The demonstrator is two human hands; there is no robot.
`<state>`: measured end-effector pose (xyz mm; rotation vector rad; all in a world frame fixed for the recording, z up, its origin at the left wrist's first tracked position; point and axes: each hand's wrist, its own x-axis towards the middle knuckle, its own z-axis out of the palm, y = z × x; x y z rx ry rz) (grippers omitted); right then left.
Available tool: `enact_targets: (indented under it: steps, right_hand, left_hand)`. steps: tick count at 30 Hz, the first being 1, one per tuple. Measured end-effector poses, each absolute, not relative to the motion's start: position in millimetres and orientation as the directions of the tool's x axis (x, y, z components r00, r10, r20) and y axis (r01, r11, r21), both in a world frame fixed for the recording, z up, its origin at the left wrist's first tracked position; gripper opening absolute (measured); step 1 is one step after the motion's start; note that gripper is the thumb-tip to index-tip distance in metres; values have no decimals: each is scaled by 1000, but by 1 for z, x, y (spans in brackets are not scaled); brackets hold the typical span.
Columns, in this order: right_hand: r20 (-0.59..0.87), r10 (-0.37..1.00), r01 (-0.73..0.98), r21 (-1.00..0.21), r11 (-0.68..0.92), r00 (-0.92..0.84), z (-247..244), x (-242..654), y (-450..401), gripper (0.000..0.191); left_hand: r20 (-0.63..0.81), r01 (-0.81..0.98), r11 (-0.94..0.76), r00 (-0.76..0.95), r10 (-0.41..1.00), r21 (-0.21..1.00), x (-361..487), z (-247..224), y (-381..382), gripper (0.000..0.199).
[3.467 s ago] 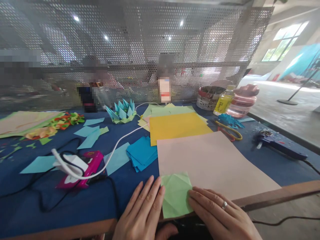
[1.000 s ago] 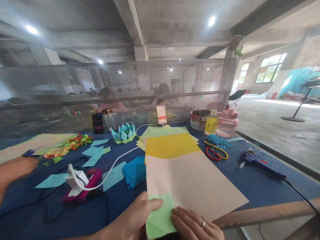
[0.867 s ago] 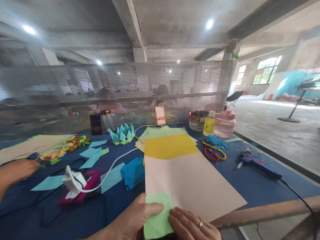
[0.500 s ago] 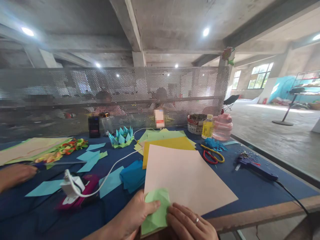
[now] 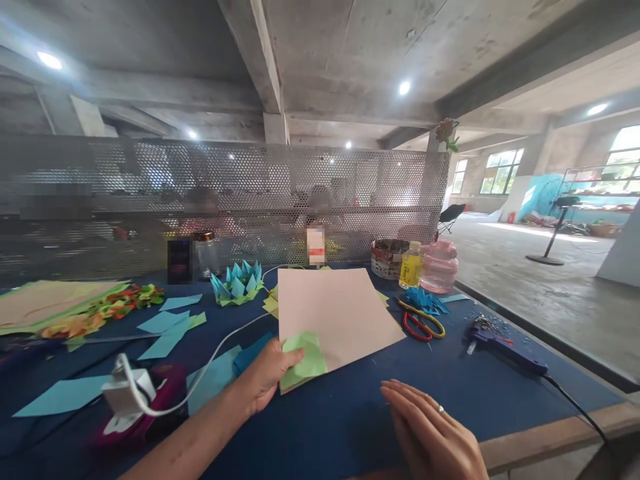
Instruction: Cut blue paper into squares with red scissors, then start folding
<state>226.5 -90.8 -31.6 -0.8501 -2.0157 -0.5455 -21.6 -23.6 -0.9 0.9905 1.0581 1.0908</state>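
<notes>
My left hand (image 5: 273, 377) pinches the near left corner of a large pale pink sheet of paper (image 5: 335, 307). Under its thumb, on top of the sheet, lies a folded light green paper (image 5: 311, 357). The sheet covers most of the paper stack behind it; a yellow edge (image 5: 271, 303) of that stack shows at the left. My right hand (image 5: 433, 427) is off the paper, over the blue tabletop near the front edge, its fingers stretched out and nothing seen in it. Beside my left wrist lies a blue folded piece (image 5: 253, 353), partly hidden.
Scissors (image 5: 424, 320) and a corded glue gun (image 5: 510, 347) lie to the right. A white plug (image 5: 131, 393) in a purple power strip sits left. A blue folded-paper ring (image 5: 239, 283), a yellow bottle (image 5: 411, 265) and a pink jug (image 5: 439, 267) stand before the perforated screen.
My left hand has moved the pink sheet and green paper forward, away from me. My right hand has let go and shifted right. Another person's hand at the left has left view.
</notes>
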Motion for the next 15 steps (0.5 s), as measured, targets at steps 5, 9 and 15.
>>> enact_targets:
  steps: [5,9,15]
  right_hand:
    - [823,401,763,60,644,-403,-23,228,-77,23]
    - [727,453,743,118,659,-516,-19,219,-67,28]
    - [669,442,665,107,739,-598,-14,195,-70,38]
  left_hand:
    - [-238,-228,278,191,952,933,-22,0,-26,41]
    - [-253,-283,330,277,927,901,-25,-7,-35,40]
    - [-206,-342,357,405,891,869,-30,-14,-53,41]
